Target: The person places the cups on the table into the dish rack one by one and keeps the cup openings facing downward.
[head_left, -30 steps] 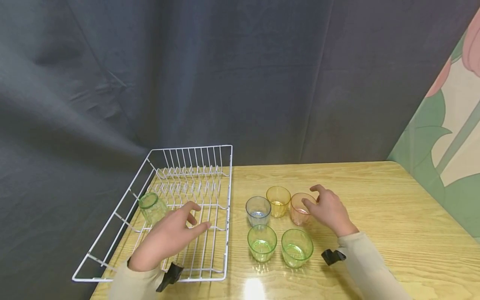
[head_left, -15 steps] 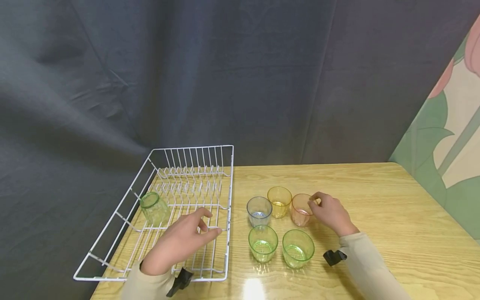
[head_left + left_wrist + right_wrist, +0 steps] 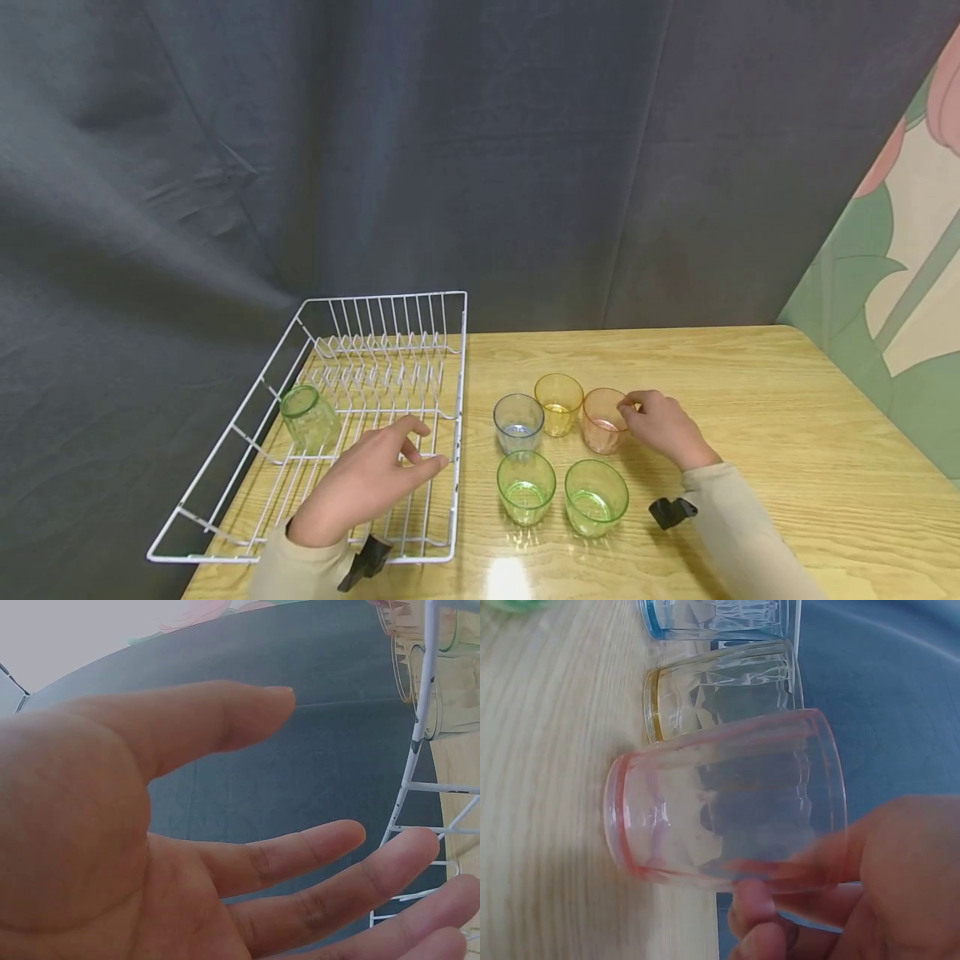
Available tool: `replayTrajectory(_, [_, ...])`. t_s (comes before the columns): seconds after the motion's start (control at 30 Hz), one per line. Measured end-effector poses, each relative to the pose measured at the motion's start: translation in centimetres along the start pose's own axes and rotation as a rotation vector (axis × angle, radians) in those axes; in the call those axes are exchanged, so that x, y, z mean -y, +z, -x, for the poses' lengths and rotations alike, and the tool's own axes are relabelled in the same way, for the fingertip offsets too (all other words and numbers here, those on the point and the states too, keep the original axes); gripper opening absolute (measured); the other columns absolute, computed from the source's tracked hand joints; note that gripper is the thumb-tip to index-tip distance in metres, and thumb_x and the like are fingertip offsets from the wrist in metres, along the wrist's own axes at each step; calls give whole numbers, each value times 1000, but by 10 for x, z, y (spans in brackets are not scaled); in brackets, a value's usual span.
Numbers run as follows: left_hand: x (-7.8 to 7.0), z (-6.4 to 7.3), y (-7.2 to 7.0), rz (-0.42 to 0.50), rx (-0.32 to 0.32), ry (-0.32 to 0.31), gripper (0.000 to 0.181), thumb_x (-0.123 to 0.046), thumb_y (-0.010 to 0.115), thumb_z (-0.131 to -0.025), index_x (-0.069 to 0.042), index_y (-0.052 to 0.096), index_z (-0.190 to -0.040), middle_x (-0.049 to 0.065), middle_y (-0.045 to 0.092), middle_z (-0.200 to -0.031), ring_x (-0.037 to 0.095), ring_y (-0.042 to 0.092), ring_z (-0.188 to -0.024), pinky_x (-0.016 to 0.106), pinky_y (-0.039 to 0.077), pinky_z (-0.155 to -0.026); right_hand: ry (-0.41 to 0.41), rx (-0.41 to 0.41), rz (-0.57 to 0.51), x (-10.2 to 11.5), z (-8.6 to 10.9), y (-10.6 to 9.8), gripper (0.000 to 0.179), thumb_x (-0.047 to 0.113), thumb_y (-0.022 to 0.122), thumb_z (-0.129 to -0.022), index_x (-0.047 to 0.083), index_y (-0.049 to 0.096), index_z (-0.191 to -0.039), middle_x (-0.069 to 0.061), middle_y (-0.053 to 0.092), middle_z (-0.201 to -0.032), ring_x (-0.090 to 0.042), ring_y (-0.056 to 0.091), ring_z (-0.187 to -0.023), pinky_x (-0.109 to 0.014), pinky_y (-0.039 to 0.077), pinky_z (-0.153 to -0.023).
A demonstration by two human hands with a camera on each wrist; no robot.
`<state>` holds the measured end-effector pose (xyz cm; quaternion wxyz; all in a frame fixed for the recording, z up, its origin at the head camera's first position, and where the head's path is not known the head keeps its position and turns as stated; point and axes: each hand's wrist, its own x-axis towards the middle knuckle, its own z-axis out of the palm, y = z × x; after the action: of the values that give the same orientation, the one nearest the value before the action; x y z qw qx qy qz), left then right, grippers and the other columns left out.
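Observation:
My right hand [image 3: 663, 429] pinches the near-right rim of a pink-tinted drinking glass [image 3: 600, 425], which stands upright on the table. Through the clear wall of that glass, part of a finger shows in the right wrist view, and other fingertips [image 3: 754, 904] curl just outside it. Over the white wire dish rack [image 3: 457, 475] hangs my left hand [image 3: 367, 479], palm turned inward, fingers loosely bent and holding nothing. Behind it in the rack, a green glass [image 3: 311, 421] lies tilted against the left side.
A yellow glass [image 3: 557, 408] stands just left of the pink one, with a blue glass [image 3: 517, 425] beside it. Two green glasses, the left one [image 3: 525, 492] and the right one [image 3: 595, 500], stand nearer the front. A dark curtain [image 3: 525, 167] closes off the back.
The right hand's fingers have closed from a spread pose onto the pink glass's rim. My left hand has drifted right over the rack, away from the tilted green glass.

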<state>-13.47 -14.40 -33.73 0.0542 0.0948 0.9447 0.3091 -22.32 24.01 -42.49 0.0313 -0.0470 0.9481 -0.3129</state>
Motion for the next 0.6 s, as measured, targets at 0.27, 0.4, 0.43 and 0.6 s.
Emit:
replayTrajectory(0.27, [-1,-2,0,22,2,-9,42,-45,68,-92,-15,64,-121,-6,67,-89,9,57,-73,35,49,-71,-6,-44,1,3,0,-7,38,20,48,-101,-8,63,-122,-11,66,-82,-18,51,-61,-32,39,-53])
replayTrajectory(0.4, [-3,-3,0,57,-17,-2,40,-47,65,-95,-16,66,-119,-6,67,-89,9,57,-74,35,48,-69,-27,-83,-2,8,2,-13,38,19,47,-102,-8,63,-124,-11,66,-84,-18,48,-59,-32,38,-50])
replayTrajectory(0.43, [-4,-4,0,68,-24,2,39,-47,64,-95,-16,66,-118,-6,68,-90,9,58,-76,34,48,-68,-33,-93,-6,9,3,-15,38,19,46,-102,-8,62,-124,-10,66,-81,-17,47,-56,-32,37,-49])
replayTrajectory(0.6, [-5,-7,1,108,-59,22,38,-51,61,-96,-17,69,-111,-6,68,-92,9,60,-84,35,50,-72,-52,-163,-10,20,7,-23,39,23,45,-104,-5,64,-124,-2,51,-61,-14,37,-49,-29,32,-44])
